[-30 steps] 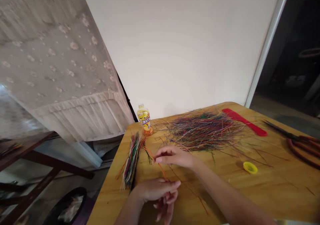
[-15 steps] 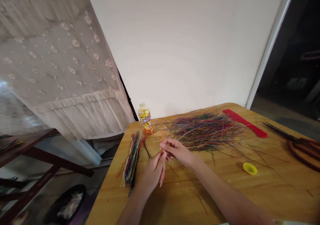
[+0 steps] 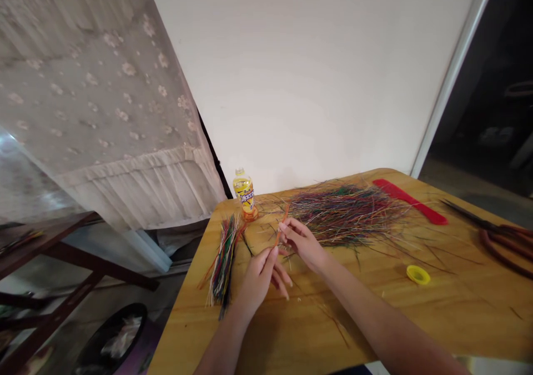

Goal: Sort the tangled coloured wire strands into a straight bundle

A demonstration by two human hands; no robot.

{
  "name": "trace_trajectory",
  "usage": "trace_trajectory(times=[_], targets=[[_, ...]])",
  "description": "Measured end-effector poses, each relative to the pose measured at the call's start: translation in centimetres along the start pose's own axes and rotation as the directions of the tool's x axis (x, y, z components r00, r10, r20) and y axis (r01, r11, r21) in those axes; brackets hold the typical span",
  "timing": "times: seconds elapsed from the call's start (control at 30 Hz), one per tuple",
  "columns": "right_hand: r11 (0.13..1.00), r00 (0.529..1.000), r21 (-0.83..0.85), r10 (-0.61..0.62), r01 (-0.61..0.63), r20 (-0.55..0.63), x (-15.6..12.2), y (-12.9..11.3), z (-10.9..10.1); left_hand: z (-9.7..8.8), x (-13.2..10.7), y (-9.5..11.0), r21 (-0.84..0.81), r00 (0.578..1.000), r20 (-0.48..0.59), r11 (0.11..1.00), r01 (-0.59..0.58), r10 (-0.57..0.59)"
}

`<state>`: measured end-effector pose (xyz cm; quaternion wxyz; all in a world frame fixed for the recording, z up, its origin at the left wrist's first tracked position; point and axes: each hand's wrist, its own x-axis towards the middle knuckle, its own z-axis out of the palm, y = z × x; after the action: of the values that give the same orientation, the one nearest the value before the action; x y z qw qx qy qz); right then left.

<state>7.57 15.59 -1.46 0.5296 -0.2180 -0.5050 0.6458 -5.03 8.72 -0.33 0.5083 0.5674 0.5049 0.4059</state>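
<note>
Both my hands meet over the wooden table [image 3: 416, 319] on one thin orange strand [image 3: 282, 223]. My left hand [image 3: 261, 275] pinches its lower end between thumb and fingers. My right hand [image 3: 300, 241] pinches the strand higher up, with the tip poking up past the fingers. A neat bundle of coloured strands [image 3: 224, 257] lies just left of my left hand. A big loose heap of coloured strands [image 3: 345, 213] spreads behind my right hand.
A small yellow bottle [image 3: 245, 195] stands at the table's back edge by the white wall. A red comb [image 3: 410, 201] and large scissors [image 3: 495, 234] lie at the right, a yellow cap [image 3: 418, 274] nearer. A dark bin [image 3: 112, 341] sits on the floor left.
My left hand has risen from near the front edge to meet the right hand, and both have moved back toward the heap. The orange strand now stands more upright between them.
</note>
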Motion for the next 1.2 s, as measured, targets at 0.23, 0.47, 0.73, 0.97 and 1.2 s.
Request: trace_trajectory(times=[0.23, 0.47, 0.73, 0.97, 1.2], targets=[[0.996, 0.995, -0.005, 0.087, -0.086, 0.047, -0.1, 0.2, 0.1, -0.1, -0.6, 0.1, 0.175, 0.996, -0.089, 0.985, 0.007, 0.008], [0.994, 0.995, -0.084, 0.073, -0.066, 0.075, -0.3, 0.9, 0.4, -0.2, -0.7, 0.5, 0.207, 0.994, -0.111, 0.978, 0.027, -0.004], [0.994, 0.994, -0.101, 0.053, -0.043, 0.099, -0.4, 0.7, 0.6, -0.2, -0.2, 0.3, 0.144, 0.993, -0.114, 0.99, 0.001, 0.016], [0.993, 0.998, -0.097, 0.067, -0.068, -0.021, -0.2, 0.6, 0.4, -1.1, 0.3, -0.3, 0.418, 0.973, -0.207, 0.908, -0.004, 0.099], [0.983, 0.994, 0.154, 0.104, -0.097, -0.035, -0.5, 1.2, 0.9, -0.7, 0.0, -0.5, 0.456, 0.985, -0.129, 0.889, -0.044, 0.115]])
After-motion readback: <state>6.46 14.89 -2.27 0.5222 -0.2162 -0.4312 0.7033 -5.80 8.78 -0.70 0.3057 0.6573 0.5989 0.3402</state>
